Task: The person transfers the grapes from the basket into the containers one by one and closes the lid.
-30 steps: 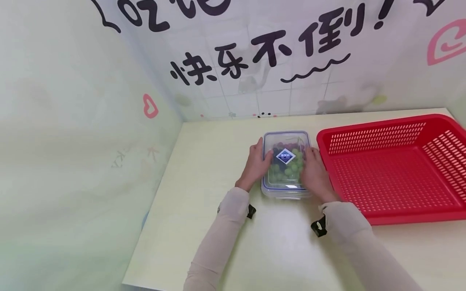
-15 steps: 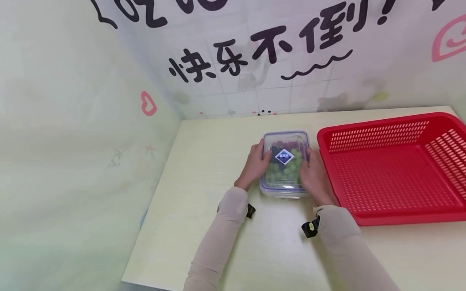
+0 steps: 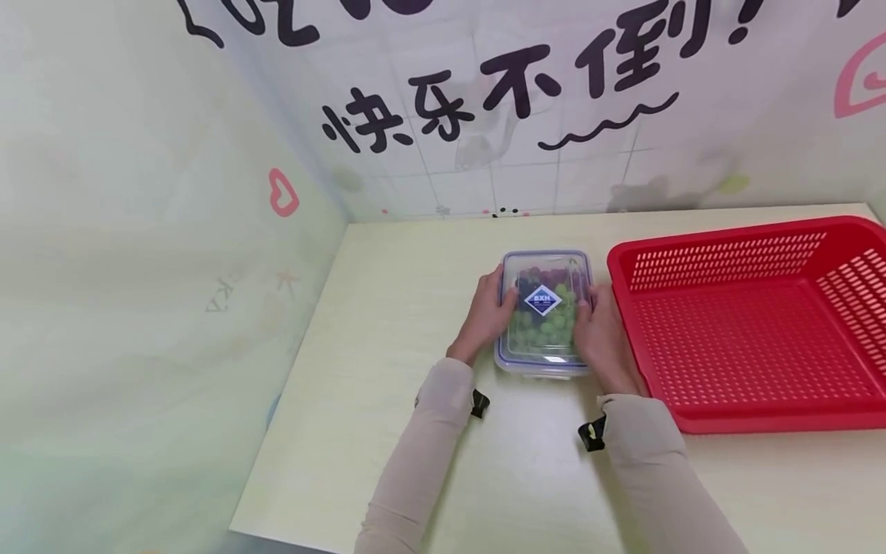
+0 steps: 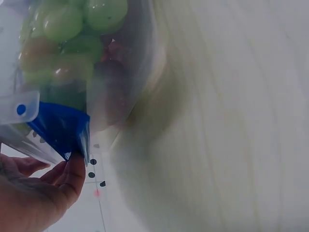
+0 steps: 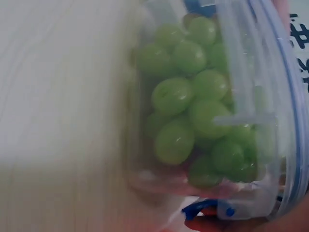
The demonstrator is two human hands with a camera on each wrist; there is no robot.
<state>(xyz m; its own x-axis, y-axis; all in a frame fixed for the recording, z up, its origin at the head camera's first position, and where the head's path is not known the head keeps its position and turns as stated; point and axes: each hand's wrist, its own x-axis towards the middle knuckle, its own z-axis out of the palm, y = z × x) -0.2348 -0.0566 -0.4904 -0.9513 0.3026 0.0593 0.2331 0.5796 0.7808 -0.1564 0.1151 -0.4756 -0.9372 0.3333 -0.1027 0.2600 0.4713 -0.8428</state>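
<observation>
A clear plastic food box [image 3: 543, 362] with a blue-edged lid stands on the table. Green and dark grapes [image 5: 189, 94] show through its walls, and a diamond-shaped label [image 3: 543, 301] sits on the lid. My left hand [image 3: 486, 315] holds the left side, thumb over the lid edge; in the left wrist view its fingertips meet a blue flap [image 4: 63, 128] beside a clear latch [image 4: 18, 107]. My right hand [image 3: 604, 338] grips the opposite side, thumb on top. At the bottom of the right wrist view, its fingers lie by another blue piece [image 5: 199, 208], with much of the hand hidden.
A large red perforated basket [image 3: 747, 423] stands right beside my right hand. The pale table [image 3: 388, 308] ends at a patterned wall covering [image 3: 415, 192] behind the box, and another covered wall [image 3: 138, 308] rises on the left.
My right hand has shifted slightly along the box's right side, its thumb now showing at the lid edge, and my right forearm has swung a little left. The left hand keeps its hold.
</observation>
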